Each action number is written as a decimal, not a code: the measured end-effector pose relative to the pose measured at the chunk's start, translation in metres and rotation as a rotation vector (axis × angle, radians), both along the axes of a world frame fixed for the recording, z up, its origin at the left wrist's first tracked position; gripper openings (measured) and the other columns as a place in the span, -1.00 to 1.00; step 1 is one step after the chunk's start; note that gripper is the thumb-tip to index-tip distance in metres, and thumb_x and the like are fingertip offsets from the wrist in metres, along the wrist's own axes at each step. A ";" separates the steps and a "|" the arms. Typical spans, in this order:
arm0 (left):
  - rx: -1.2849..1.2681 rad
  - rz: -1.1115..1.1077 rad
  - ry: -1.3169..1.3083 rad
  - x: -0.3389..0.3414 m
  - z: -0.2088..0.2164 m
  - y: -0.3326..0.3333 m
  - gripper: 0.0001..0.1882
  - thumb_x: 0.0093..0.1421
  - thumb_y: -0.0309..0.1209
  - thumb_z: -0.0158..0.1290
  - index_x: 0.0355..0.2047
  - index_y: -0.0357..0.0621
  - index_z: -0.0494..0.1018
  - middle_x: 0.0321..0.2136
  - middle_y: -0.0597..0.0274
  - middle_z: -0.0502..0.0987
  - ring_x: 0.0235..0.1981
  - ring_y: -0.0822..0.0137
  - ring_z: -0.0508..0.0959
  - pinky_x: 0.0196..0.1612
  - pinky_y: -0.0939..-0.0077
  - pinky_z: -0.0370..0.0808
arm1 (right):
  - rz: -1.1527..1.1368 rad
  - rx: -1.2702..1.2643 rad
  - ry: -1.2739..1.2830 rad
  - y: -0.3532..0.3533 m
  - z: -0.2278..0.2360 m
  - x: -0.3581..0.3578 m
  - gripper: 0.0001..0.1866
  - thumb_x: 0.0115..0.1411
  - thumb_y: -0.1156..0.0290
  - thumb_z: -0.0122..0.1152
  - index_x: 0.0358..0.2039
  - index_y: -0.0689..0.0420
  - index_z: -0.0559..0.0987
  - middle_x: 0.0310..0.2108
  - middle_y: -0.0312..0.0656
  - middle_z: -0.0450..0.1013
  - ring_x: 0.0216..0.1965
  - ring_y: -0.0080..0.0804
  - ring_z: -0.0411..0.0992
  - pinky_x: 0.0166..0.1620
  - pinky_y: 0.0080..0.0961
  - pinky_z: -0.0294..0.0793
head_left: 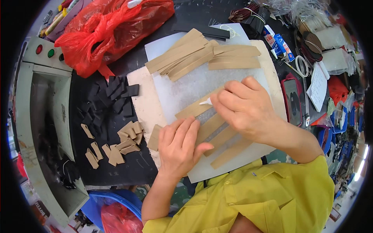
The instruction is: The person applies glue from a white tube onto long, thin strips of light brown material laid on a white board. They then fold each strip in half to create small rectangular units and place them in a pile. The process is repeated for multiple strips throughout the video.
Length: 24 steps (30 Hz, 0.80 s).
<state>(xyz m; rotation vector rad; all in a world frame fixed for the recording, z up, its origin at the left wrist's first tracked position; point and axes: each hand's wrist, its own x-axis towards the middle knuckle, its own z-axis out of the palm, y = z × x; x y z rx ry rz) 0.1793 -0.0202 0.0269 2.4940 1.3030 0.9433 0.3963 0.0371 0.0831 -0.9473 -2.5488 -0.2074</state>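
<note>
My right hand [243,108] is closed around a glue tube, with only its white nozzle [206,102] showing. The nozzle tip meets a tan strip [193,109] lying slantwise on a pale, translucent sheet [171,91]. My left hand [179,144] rests palm down, fingers stretched and thumb apart, at the left ends of the strips. Below the first strip, more tan strips [229,152] lie side by side, partly covered by my hands. A tan piece [154,138] shows beside my left fingers. Farther back, tan strips [188,54] are stacked in overlapping fans.
Folded tan loops [127,144] and a heap of black pieces [107,97] lie on the black table at left. A red plastic bag [112,31] sits behind them, near a grey metal machine [46,73]. At right are small boxes [278,40] and a phone [292,99].
</note>
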 end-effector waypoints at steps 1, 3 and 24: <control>-0.024 0.001 0.014 -0.001 0.001 -0.001 -0.39 0.24 0.10 0.08 -0.09 -0.29 0.54 -0.13 0.08 0.60 -0.13 0.07 0.55 -0.14 0.23 0.43 | -0.021 -0.051 -0.009 0.000 0.001 0.002 -0.85 -0.15 0.43 0.24 -0.49 0.14 0.59 -0.45 -0.32 0.34 -0.35 -0.40 0.34 -0.30 -0.44 0.25; -0.024 0.014 0.021 -0.001 0.006 -0.003 -0.39 0.25 0.09 0.08 -0.08 -0.29 0.54 -0.13 0.08 0.60 -0.13 0.07 0.55 -0.14 0.22 0.43 | -0.056 -0.104 -0.042 0.001 0.016 0.016 -0.82 -0.13 0.48 0.28 -0.42 0.14 0.61 -0.42 -0.30 0.38 -0.33 -0.36 0.38 -0.30 -0.42 0.30; -0.099 0.157 -0.175 0.029 0.014 -0.093 -0.70 -0.03 -0.56 0.34 -0.23 -0.11 0.63 -0.39 0.22 0.56 -0.41 0.18 0.51 -0.35 0.33 0.42 | -0.654 -0.519 0.903 -0.011 -0.061 0.123 -0.58 0.12 0.47 0.37 -0.01 0.25 0.49 -0.14 -0.14 0.58 -0.16 -0.40 0.57 -0.05 -0.49 0.50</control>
